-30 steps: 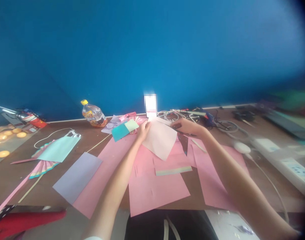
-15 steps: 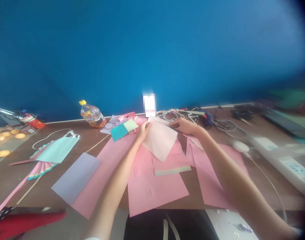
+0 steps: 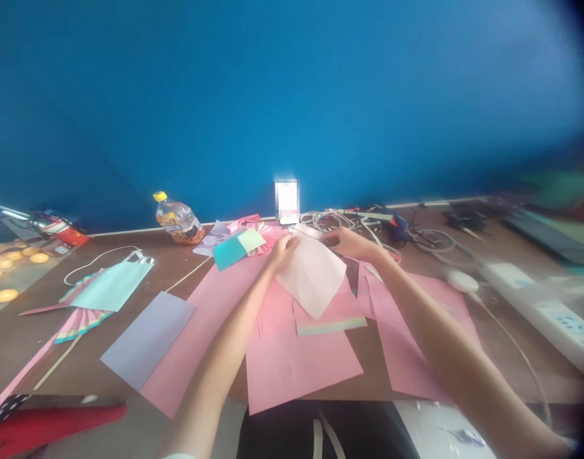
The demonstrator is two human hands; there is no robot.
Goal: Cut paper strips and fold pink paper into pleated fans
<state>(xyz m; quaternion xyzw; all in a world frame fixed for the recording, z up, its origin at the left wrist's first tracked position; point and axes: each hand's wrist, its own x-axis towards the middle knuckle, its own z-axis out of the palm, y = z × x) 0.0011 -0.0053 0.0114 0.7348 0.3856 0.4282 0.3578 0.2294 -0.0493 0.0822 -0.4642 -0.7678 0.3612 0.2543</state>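
Observation:
My left hand (image 3: 281, 250) and my right hand (image 3: 345, 242) both pinch the far edge of a pale pink sheet of paper (image 3: 312, 275), held tilted above the brown table (image 3: 14, 338). Under it lie several larger pink sheets (image 3: 296, 363) and a folded strip with a pale green edge (image 3: 331, 327). Each hand's fingers are closed on the sheet's top corners.
A lilac sheet (image 3: 148, 338) and a light blue paper bag (image 3: 111, 285) on a striped paper fan lie to the left. A plastic bottle (image 3: 179, 220), teal and green paper squares (image 3: 235, 245), cables, a glue gun (image 3: 398, 226) and a white power strip (image 3: 550, 312) line the back and right.
The pale pink sheet has shifted slightly to the right and lower, and both hands have moved closer together along its top edge.

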